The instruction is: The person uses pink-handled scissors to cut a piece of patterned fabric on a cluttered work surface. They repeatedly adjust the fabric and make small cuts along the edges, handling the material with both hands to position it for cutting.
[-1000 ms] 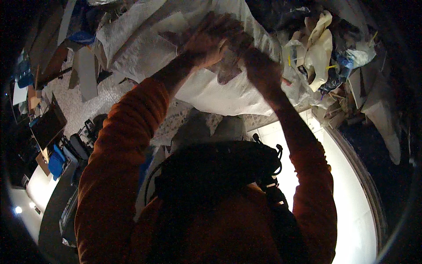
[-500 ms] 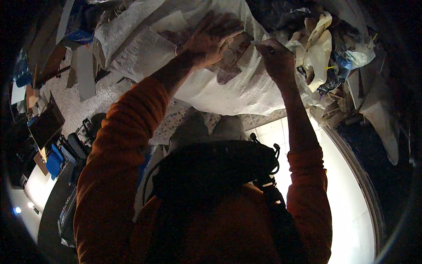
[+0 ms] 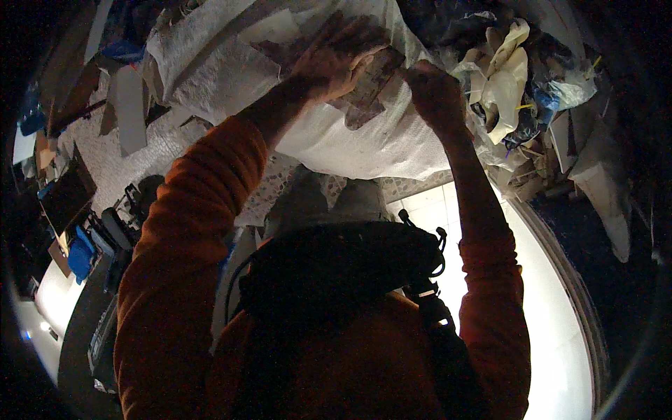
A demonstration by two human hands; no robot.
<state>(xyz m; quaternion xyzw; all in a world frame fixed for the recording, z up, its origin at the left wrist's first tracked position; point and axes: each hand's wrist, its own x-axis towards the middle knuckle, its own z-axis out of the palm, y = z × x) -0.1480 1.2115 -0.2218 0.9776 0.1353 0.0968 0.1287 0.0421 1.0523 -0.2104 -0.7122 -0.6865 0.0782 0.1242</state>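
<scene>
A white woven sack or sheet (image 3: pixel 364 154) with brown, patchy markings spreads out in front of me. Across it lies my left hand (image 3: pixel 343 59), its fingers stretched out over a brown patch and its thumb side toward the right. Beside that patch's right edge, my right hand (image 3: pixel 435 94) is curled, with the fingertips pressed together close to the white material. What they pinch, if anything, is too dark and small to make out. A brown marked area (image 3: pixel 371 87) shows between the two hands.
To the right sits a heap of crumpled plastic and scraps, with a pale yellow piece (image 3: pixel 511 77) on top. Grey boards (image 3: pixel 129 112) stand at the left. Farther left are a blue object (image 3: pixel 80 255) and dark equipment. Bright floor (image 3: pixel 560 336) shows at lower right.
My right hand has shifted slightly left and closer to the brown patch. My left hand has stayed nearly in place on the white material.
</scene>
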